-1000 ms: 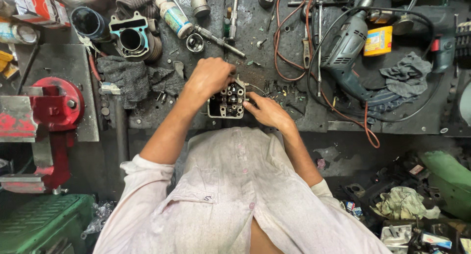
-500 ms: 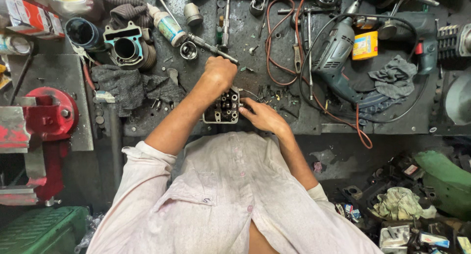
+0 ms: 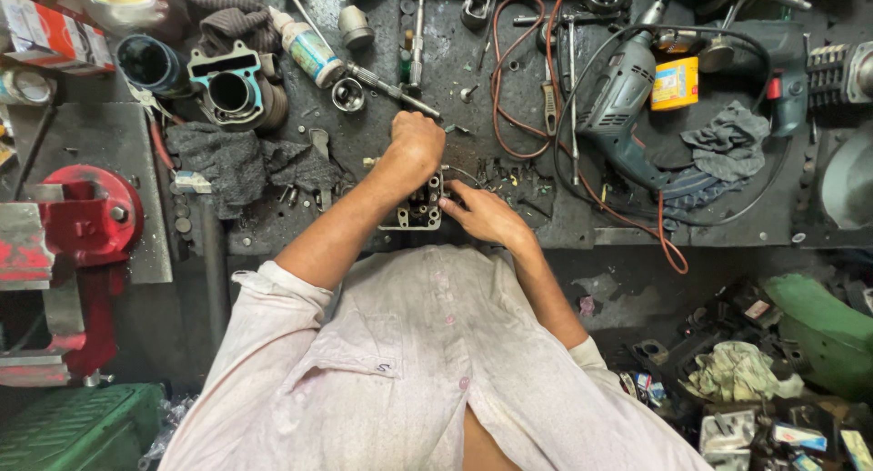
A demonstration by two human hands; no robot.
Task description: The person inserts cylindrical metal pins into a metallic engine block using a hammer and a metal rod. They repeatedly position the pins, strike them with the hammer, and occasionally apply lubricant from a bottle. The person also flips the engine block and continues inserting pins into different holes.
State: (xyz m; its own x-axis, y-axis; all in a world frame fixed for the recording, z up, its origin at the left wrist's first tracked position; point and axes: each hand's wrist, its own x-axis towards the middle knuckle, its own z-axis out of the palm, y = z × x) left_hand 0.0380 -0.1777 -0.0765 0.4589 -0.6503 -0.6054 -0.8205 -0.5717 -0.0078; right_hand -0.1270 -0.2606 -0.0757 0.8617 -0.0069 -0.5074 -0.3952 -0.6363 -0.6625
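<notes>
The metal engine part [image 3: 420,209] sits at the near edge of the dark bench [image 3: 455,89], and you cannot tell which way it points because your hands cover it. Your left hand [image 3: 414,148], at its 12 o'clock, is curled into a fist on top. Your right hand [image 3: 486,215], at 3 o'clock, lies flat with fingers together against its side; rags [image 3: 236,157] crowd 9 o'clock and a red cord [image 3: 509,98] loops at 1 o'clock.

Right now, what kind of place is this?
Probably a repair workshop for engines. There's a red vise, an electric drill, and both hands, left and right, on a metal engine part on a greasy bench.
</notes>
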